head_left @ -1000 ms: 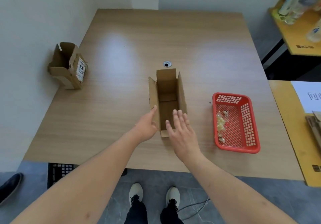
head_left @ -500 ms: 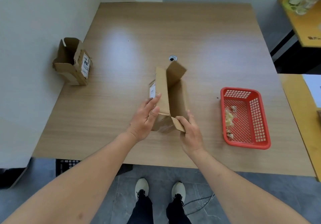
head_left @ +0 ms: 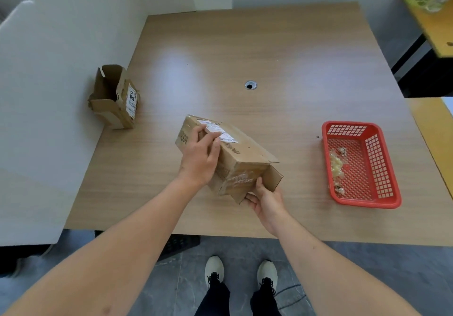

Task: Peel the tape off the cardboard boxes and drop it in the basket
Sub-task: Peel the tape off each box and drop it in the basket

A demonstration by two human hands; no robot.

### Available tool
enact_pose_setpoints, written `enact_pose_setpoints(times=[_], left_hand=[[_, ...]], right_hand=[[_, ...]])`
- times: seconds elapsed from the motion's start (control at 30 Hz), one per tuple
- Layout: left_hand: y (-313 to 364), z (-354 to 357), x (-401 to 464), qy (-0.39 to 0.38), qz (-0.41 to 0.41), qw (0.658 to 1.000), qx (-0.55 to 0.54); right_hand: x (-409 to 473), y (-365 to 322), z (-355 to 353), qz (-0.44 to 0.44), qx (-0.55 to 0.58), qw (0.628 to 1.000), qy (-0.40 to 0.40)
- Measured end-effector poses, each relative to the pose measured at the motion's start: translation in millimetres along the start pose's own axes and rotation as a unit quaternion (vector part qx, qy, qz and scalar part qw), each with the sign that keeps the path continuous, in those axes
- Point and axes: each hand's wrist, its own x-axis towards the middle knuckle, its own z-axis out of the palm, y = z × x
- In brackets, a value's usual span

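The cardboard box (head_left: 241,158) lies tilted at the table's (head_left: 282,46) near-middle — brown, white label on top, crinkled clear tape (head_left: 239,179) across its near end. Left hand (head_left: 199,158) grips its top; right hand (head_left: 266,200) pinches a bottom flap.

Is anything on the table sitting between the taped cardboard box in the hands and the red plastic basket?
Nothing visible does. Only bare wooden table lies between the taped cardboard box, held by the left hand and right hand, and the red plastic basket.
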Motion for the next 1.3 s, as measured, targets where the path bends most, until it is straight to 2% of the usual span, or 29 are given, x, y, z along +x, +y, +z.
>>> enact_pose_setpoints(times=[0.13,0.23,0.3,0.33,0.4,0.43,0.5,0.53,0.63,0.73,0.93,1.03,1.17,1.3], left_hand=[[-5,16,-4,-0.113,0.067,0.991,-0.018],[-4,30,-4,-0.173,0.109,0.977,0.058],[-4,44,-6,-0.215,0.119,0.96,0.135],[-5,51,-6,-0.236,0.117,0.949,0.173],[-5,64,-4,-0.255,0.105,0.934,0.226],[-3,70,-1,-0.255,0.097,0.931,0.243],[1,81,4,-0.254,0.074,0.925,0.273],[4,87,6,-0.253,0.06,0.921,0.289],[10,102,8,-0.224,0.026,0.922,0.315],[16,110,5,-0.182,0.007,0.93,0.318],[29,117,-4,-0.148,-0.054,0.942,0.296],[25,114,-9,-0.171,-0.007,0.954,0.248],[11,102,-10,-0.239,0.053,0.929,0.279],[12,102,-4,-0.253,0.039,0.914,0.314]], right_hand=[[12,11,-15,0.031,0.024,0.998,0.054],[17,14,-25,0.028,-0.006,0.989,0.148],[18,16,-31,0.012,-0.072,0.975,0.212],[18,16,-35,-0.001,-0.16,0.955,0.249],[18,12,-46,-0.042,-0.363,0.879,0.306],[15,8,-50,-0.069,-0.419,0.847,0.32],[11,1,-55,-0.121,-0.45,0.829,0.307],[11,-1,-56,-0.138,-0.45,0.836,0.284],[7,-5,-49,-0.133,-0.394,0.887,0.203],[0,-9,-45,-0.12,-0.3,0.929,0.182],[-7,-20,-40,-0.15,-0.265,0.93,0.203],[-5,-28,-38,-0.12,-0.252,0.937,0.209],[-8,-34,-41,-0.087,-0.192,0.962,0.172],[-8,-37,-43,-0.096,-0.265,0.952,0.122]])
